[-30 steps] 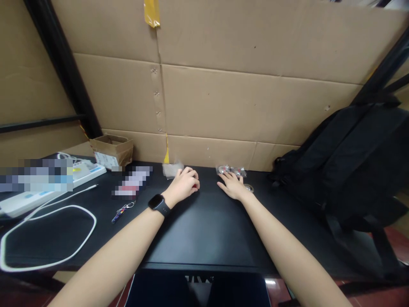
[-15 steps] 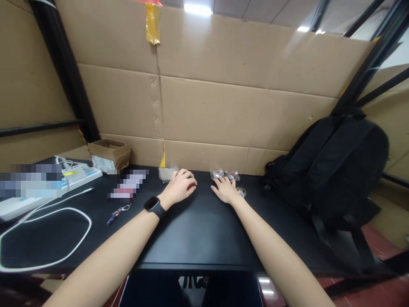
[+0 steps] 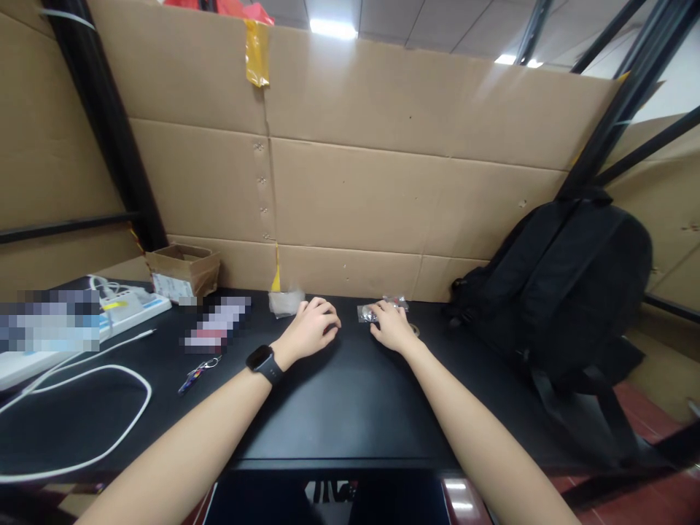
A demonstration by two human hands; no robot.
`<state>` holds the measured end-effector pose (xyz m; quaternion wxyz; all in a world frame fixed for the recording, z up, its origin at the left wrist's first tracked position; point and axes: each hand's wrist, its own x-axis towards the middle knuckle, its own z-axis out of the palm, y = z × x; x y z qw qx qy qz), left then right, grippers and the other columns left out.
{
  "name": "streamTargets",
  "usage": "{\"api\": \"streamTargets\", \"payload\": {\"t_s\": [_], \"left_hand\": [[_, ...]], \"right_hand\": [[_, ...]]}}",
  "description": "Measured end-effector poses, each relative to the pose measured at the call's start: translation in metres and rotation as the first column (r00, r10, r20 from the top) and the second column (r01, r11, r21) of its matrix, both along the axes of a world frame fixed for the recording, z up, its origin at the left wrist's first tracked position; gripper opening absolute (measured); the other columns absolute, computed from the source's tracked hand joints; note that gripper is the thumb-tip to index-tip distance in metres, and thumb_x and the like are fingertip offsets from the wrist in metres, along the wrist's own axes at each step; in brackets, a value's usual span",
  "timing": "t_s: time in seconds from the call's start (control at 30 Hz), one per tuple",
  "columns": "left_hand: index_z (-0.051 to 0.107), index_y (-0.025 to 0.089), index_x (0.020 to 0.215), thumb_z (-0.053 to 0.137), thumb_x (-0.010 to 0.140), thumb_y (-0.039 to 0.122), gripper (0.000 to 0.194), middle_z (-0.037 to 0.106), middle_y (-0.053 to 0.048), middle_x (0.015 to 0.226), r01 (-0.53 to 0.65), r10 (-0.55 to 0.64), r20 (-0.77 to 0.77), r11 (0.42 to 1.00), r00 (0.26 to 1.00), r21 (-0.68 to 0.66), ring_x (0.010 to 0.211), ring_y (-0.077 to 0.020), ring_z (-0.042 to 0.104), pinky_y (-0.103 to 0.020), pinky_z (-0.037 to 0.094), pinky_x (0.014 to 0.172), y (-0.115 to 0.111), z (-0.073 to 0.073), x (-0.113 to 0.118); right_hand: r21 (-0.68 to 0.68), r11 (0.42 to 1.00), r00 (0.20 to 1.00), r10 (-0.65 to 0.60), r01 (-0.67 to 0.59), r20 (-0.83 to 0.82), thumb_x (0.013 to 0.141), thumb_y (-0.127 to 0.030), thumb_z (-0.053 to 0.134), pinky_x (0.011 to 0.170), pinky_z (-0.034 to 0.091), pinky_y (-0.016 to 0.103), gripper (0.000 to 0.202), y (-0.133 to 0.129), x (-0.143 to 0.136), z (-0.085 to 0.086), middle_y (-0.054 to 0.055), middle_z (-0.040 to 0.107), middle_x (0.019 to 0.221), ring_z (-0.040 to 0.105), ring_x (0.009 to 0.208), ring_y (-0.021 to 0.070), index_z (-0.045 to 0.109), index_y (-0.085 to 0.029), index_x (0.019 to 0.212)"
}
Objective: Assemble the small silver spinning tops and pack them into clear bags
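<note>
- A black table (image 3: 339, 415) is seen from above, its bare middle lit with a soft sheen between the two forearms.
- Its far edge is backed by a cardboard wall (image 3: 350, 197), on which strips of yellow tape (image 3: 257, 55) are stuck.
- The left hand (image 3: 314, 324) is held with bent fingers near the far edge, just beside a whitish pouch (image 3: 284, 302); whether anything is gripped beneath the palm cannot be told. A dark watch (image 3: 264, 363) is worn on its wrist.
- The right hand (image 3: 391, 324) is laid palm down, its fingers loosely parted over a clear packet (image 3: 367, 313); whether the packet is pinched cannot be told. Another packet (image 3: 394, 300) is seen just behind the fingers, and a ring-shaped item (image 3: 415, 330) is partly hidden by the wrist.
- At the left, a small open box (image 3: 186, 271), a white power strip (image 3: 142, 313), a looped cable (image 3: 147, 394) and a keychain (image 3: 197, 373) are spread about; two patches are blurred out.
- At the right, a black backpack (image 3: 580, 284) is leaned against the cardboard.
- Above, a lit ceiling (image 3: 377, 25) is seen; below, red floor (image 3: 634, 408).
</note>
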<state>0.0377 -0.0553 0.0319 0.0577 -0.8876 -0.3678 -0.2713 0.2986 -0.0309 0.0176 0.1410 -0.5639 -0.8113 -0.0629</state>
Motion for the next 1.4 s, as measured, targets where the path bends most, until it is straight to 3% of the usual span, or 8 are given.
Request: {"api": "streamTargets", "payload": {"t_s": [0.13,0.43,0.57,0.67,0.9,1.07,1.23,1.4], "left_hand": [[0.072,0.025,0.095,0.055,0.094,0.026,0.017,0.066,-0.007,0.11,0.017,-0.017,-0.003,1.0,1.0,-0.004,0.115,-0.0272,0.047,-0.044,0.034,0.092,-0.001,0.0,0.002],[0.073,0.026,0.098,0.056,0.094,0.026,0.017,0.067,-0.006,0.109,0.047,-0.047,-0.012,0.999,0.999,0.0,0.116,-0.0273,0.047,-0.044,0.032,0.092,-0.003,-0.004,0.006],[0.073,0.025,0.096,0.056,0.093,0.026,0.017,0.067,-0.007,0.108,0.051,-0.051,-0.007,0.999,0.999,-0.001,0.115,-0.0273,0.047,-0.044,0.033,0.091,-0.002,-0.005,0.005],[0.072,0.025,0.099,0.057,0.093,0.026,0.017,0.068,-0.007,0.108,0.046,-0.046,-0.017,0.999,0.999,0.009,0.115,-0.0275,0.048,-0.043,0.034,0.091,-0.003,-0.005,0.005],[0.057,0.024,0.132,0.055,0.094,0.023,0.037,0.065,-0.009,0.127,0.037,-0.02,-0.126,0.99,0.992,0.136,0.122,-0.0288,0.049,-0.044,0.033,0.094,-0.013,-0.007,0.019],[0.049,0.022,0.141,0.056,0.096,0.026,0.046,0.061,-0.012,0.136,0.008,0.01,-0.098,0.983,0.995,0.184,0.125,-0.0293,0.048,-0.043,0.032,0.095,-0.014,-0.01,0.03],[0.064,0.023,0.117,0.061,0.095,0.033,0.024,0.069,-0.008,0.115,0.014,-0.016,0.019,0.993,1.0,0.113,0.115,-0.0271,0.051,-0.041,0.033,0.089,-0.011,-0.013,0.029],[0.069,0.023,0.098,0.061,0.096,0.03,0.011,0.071,-0.006,0.102,0.029,-0.039,0.072,0.99,0.997,0.14,0.112,-0.0256,0.051,-0.041,0.03,0.087,-0.007,-0.013,0.027]], "right_hand": [[-0.085,0.996,1.0,-0.012,0.012,-0.001,0.083,-0.017,0.052,0.107,0.027,0.048,0.063,0.008,0.001,0.001,0.014,0.047,0.153,0.043,0.137,0.0299,0.048,-0.021,0.146],[-0.081,0.996,1.0,-0.027,0.028,0.01,0.093,-0.024,0.046,0.101,0.03,0.044,0.04,0.002,0.005,0.014,0.015,0.073,0.118,0.062,0.116,0.0297,0.064,-0.019,0.129],[-0.114,0.993,0.999,0.04,-0.037,0.023,0.086,-0.038,0.062,0.099,0.033,0.042,0.038,-0.004,0.005,0.019,0.011,0.076,0.106,0.065,0.108,0.0311,0.07,-0.022,0.119],[-0.117,0.99,0.997,0.075,-0.074,0.006,0.082,-0.037,0.067,0.099,0.034,0.044,0.039,-0.007,0.002,0.019,0.012,0.075,0.111,0.064,0.111,0.0327,0.071,-0.021,0.117],[-0.159,0.976,0.983,0.127,-0.147,-0.131,0.099,-0.028,0.041,0.091,0.042,0.033,0.036,-0.005,0.0,0.017,0.012,0.076,0.113,0.069,0.104,0.0247,0.072,-0.02,0.116],[-0.254,0.912,0.904,0.218,-0.323,-0.367,0.098,-0.032,0.046,0.074,0.045,0.028,0.034,-0.009,0.003,0.021,0.007,0.077,0.092,0.068,0.081,0.0202,0.075,-0.016,0.104],[-0.337,0.835,0.841,0.243,-0.435,-0.483,0.094,-0.038,0.055,0.068,0.045,0.026,0.032,-0.012,0.0,0.021,0.004,0.075,0.084,0.064,0.074,0.0177,0.076,-0.017,0.104],[-0.371,0.79,0.795,0.228,-0.488,-0.562,0.093,-0.043,0.057,0.07,0.046,0.026,0.034,-0.014,-0.002,0.023,0.005,0.075,0.089,0.063,0.076,0.0173,0.076,-0.016,0.102]]}}
